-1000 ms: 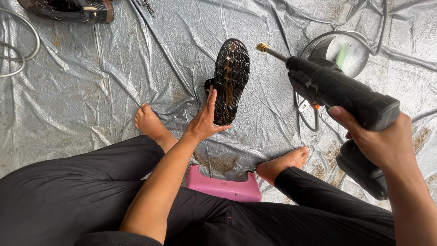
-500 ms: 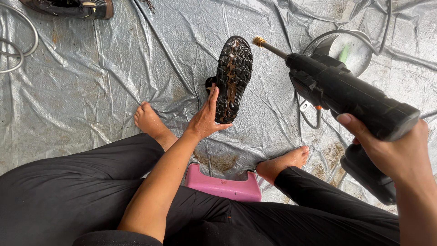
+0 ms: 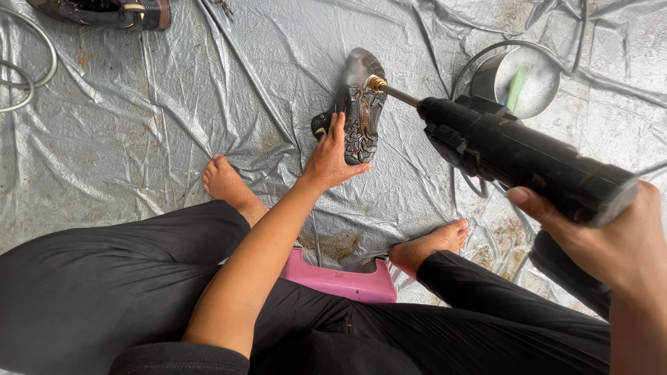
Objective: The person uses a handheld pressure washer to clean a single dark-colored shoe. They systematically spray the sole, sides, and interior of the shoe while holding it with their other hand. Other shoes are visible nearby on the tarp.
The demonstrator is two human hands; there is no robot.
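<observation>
Silver plastic sheeting [image 3: 174, 104], crinkled and stained brown in patches, covers the ground under me in the head view. My left hand [image 3: 332, 156] grips the heel end of a black shoe [image 3: 361, 114], holding it sole-up on the sheeting straight ahead of me, its muddy tread facing the camera. My right hand [image 3: 611, 239] is clenched around the grip of a black pressure-washer gun [image 3: 517, 153], whose brass nozzle [image 3: 376, 83] sits just over the sole near the toe end, with a pale blur of spray above it. I sit on a pink stool [image 3: 344, 281] in black trousers, my bare feet planted on the sheeting either side of it. Behind the gun stands a metal bucket [image 3: 535, 87] with something green inside. Another dark shoe [image 3: 104, 12] lies at the top left edge, and a grey hose [image 3: 28, 76] loops at the left edge.
</observation>
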